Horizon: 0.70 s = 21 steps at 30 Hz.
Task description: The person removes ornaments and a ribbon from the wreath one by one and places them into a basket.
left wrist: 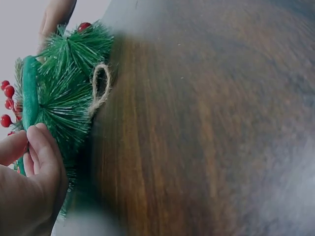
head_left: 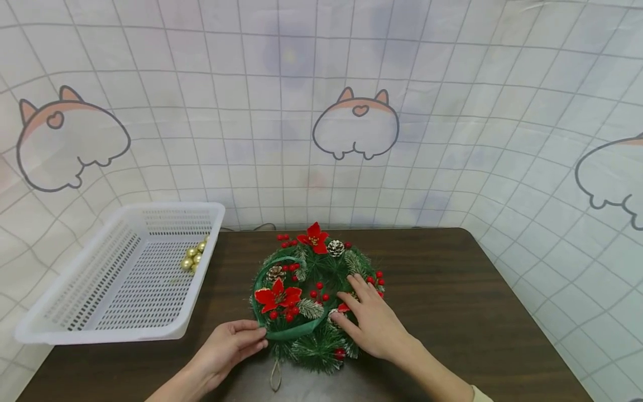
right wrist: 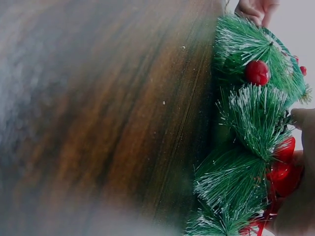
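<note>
A green Christmas wreath [head_left: 321, 354] lies on the table, dressed with red poinsettias [head_left: 278, 296], pine cones [head_left: 335, 248], red berries and frosted sprigs. Over its left part loops a green ribbon [head_left: 293, 334]. My left hand [head_left: 226, 349] pinches this ribbon between thumb and fingers at the wreath's lower left, which the left wrist view shows closely [left wrist: 30, 93]. On the wreath's right side rests my right hand [head_left: 374, 321], fingers spread over the greenery and partly covering a red flower. A twine loop [head_left: 275, 375] hangs out at the near edge.
To the left stands a white plastic basket [head_left: 108, 335] with several gold balls [head_left: 192, 261] against its right side. The dark wooden table [head_left: 437, 279] reaches back to a grid-patterned cloth [head_left: 281, 184] that hangs behind and at both sides.
</note>
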Motion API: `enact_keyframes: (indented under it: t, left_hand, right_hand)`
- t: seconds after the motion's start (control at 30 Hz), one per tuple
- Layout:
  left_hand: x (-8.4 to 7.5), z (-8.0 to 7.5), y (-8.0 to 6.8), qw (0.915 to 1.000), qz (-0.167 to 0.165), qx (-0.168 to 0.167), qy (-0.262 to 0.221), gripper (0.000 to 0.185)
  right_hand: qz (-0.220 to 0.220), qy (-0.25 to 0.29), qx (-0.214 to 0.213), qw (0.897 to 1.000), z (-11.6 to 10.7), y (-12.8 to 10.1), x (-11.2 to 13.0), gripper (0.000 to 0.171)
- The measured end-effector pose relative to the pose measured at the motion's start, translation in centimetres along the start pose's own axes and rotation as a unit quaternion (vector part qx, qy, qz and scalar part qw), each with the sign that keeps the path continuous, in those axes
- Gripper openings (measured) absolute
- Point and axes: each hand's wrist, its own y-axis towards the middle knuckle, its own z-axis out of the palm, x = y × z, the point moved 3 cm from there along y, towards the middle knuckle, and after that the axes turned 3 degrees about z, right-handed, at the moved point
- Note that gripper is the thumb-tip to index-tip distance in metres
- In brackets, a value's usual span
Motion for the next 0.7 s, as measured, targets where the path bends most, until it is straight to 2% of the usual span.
enact_keyframes:
  t: [0.3, 0.57, 0.7]
  left_hand:
    - [-0.8, -0.4, -0.2, 0.9997, 0.017, -0.019, -0.005, 0.028]
    - [-1.7, -0.5, -0.3, 0.9952, 0.047, -0.085, -0.014, 0.026]
    - [-2.2, -0.5, -0.3, 0.9929, 0.063, -0.099, -0.018, 0.026]
  right_hand:
    - [0.002, -0.007, 0.001, 1.000, 0.0, 0.0, -0.1, 0.060]
    - [0.003, -0.004, 0.002, 1.000, 0.0, 0.0, -0.1, 0.061]
    - [0.003, -0.004, 0.003, 1.000, 0.0, 0.1, -0.1, 0.061]
